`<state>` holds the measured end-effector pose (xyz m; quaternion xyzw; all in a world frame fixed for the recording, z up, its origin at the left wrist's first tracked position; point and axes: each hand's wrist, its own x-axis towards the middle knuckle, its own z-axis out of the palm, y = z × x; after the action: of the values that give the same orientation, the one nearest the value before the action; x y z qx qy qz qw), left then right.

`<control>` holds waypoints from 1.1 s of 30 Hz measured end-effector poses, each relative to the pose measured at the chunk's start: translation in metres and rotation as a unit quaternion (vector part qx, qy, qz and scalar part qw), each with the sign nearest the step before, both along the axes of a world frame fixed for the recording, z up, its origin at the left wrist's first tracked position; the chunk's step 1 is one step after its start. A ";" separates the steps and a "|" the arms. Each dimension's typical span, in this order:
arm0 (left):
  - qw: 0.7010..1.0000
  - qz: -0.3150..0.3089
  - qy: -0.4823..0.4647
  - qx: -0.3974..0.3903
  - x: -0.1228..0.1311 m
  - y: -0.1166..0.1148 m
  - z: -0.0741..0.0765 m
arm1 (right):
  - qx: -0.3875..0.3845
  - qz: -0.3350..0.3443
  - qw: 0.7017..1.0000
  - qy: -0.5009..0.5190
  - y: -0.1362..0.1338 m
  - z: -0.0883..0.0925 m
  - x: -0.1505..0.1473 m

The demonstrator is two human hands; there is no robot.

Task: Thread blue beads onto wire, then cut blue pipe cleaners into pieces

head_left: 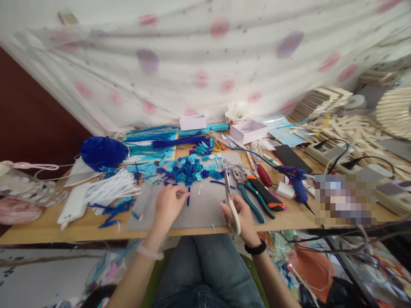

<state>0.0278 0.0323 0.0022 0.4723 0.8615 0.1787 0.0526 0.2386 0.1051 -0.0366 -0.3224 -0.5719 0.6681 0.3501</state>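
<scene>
My left hand is over the grey mat, fingers closed in a pinch. A short dark blue pipe cleaner piece shows above and below its thumb tip. My right hand grips scissors by their cream handles, blades pointing away from me. Beyond both hands lies a heap of blue and turquoise flower-shaped pieces. Between them on the mat are a small white strip and another dark blue length.
Teal-handled pliers, a blue glue gun and a black phone lie to the right. White stems and a dark blue fuzzy bundle are at left. Pale boxes and pipe cleaner bundles stand behind.
</scene>
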 end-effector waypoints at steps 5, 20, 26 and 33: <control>0.998 -0.017 -0.050 0.017 0.018 0.002 -0.005 | 0.069 -0.066 0.995 -0.033 0.001 0.003 -0.001; 0.920 -0.107 -0.082 0.368 0.046 -0.054 0.032 | 0.324 -0.007 0.900 -0.291 -0.017 0.061 -0.010; 0.913 -0.142 -0.110 0.366 0.053 -0.066 0.034 | 0.071 0.087 0.993 -0.044 -0.036 0.079 -0.033; 0.916 -0.107 -0.143 0.360 0.040 -0.079 0.028 | 0.067 -0.050 0.997 -0.001 -0.011 0.085 -0.011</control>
<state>0.0675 -0.0465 0.0306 0.5183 0.6664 0.5355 0.0209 0.2271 0.0943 0.0488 -0.3268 -0.5988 0.6098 0.4034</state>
